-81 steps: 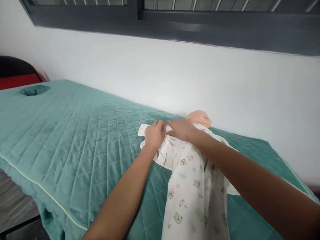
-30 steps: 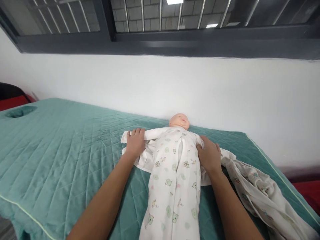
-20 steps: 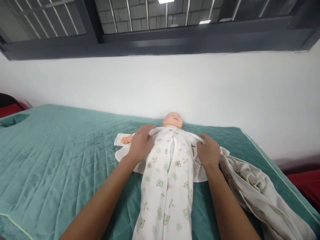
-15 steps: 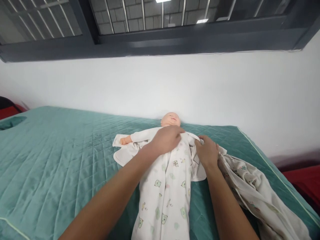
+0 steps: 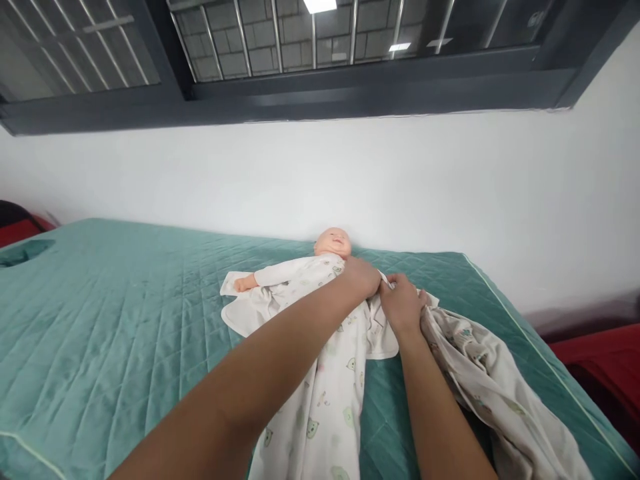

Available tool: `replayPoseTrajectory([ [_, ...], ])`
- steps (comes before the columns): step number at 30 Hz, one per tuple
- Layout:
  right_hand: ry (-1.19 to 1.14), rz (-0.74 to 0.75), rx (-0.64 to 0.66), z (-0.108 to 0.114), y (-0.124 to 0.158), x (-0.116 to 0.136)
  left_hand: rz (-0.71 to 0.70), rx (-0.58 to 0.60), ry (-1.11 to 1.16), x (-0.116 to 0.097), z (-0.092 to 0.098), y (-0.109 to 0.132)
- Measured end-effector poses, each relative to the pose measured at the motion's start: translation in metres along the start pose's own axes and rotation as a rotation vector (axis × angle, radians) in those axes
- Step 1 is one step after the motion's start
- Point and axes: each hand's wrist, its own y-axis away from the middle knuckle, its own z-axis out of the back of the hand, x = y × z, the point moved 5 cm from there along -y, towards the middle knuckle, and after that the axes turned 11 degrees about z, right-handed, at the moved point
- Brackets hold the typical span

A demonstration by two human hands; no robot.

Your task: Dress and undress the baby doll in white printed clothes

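The doll [image 5: 333, 242] lies on its back, head toward the white wall [image 5: 250, 177]; its long axis and patterned clothes [image 5: 320, 413] run toward the person. The right hand [image 5: 403, 303] grips the clothes' edge; the left hand [image 5: 364, 277] adjoins it, grip indeterminable. Beneath: green quilted cover [image 5: 150, 313]. Above: barred window [image 5: 320, 90]. Crumpled cloth [image 5: 500, 387] lies right.

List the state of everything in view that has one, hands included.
Doll, face up
Doll's near-left hand, uncovered
Patterned garment, on the doll
Loose cloth, bunched up
Green cover, spread out
Left hand, at the garment, fingertips hidden
Right hand, pinching garment fabric
Window, can't tell if shut
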Motion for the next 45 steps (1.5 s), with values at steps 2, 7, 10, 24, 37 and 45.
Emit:
replayPoseTrajectory([
  [2,-0.010,-0.015,-0.008,0.000,-0.001,-0.004,0.007,0.003,-0.014,0.000,0.001,-0.002],
  [7,-0.078,-0.083,-0.052,0.004,-0.005,-0.016,0.008,0.002,-0.052,0.013,0.012,0.000],
  [10,-0.091,-0.096,-0.046,0.004,-0.005,-0.017,0.000,0.009,-0.080,0.012,0.009,-0.001],
  [24,-0.154,-0.111,-0.073,-0.003,-0.008,-0.021,-0.170,-0.081,-0.102,0.000,-0.012,-0.010],
  [37,-0.451,-0.070,-0.277,-0.008,-0.013,-0.045,-0.037,-0.115,-0.147,0.034,0.023,0.000],
  [45,-0.610,-0.114,-0.343,-0.012,-0.016,-0.061,0.001,-0.077,-0.175,0.055,0.037,0.011],
])
